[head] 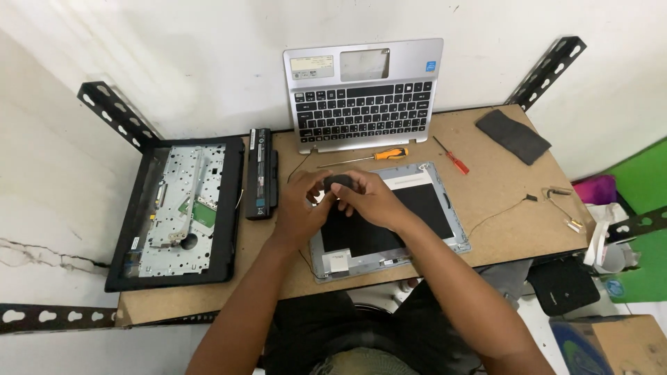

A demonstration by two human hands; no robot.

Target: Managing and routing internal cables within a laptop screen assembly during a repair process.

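**Both hands meet over a small dark part above the opened laptop panel**

The two forearms reach forward from the bottom of the view and converge at the middle of the bench (486, 229). The left hand (300, 208) is curled, knuckles outward, fingers bent up toward the right hand (368, 198), which lies palm-down with its wrist angled in from the right. Between their fingertips sits a small dark rounded part (338, 182), pinched from both sides; what it is exactly is hard to make out, perhaps a roll of tape or a rubber piece.

Directly beneath the hands lies a silver-framed laptop panel (431, 208), flat, with a dark inner face. Just beyond the hands rests an orange-handled screwdriver (375, 156), and a red-handled screwdriver (455, 161) lies beyond and right of them. A keyboard deck (365, 94) leans against the wall further back. Left of the left hand lie a black battery pack (259, 173) and an open laptop base (177, 212).
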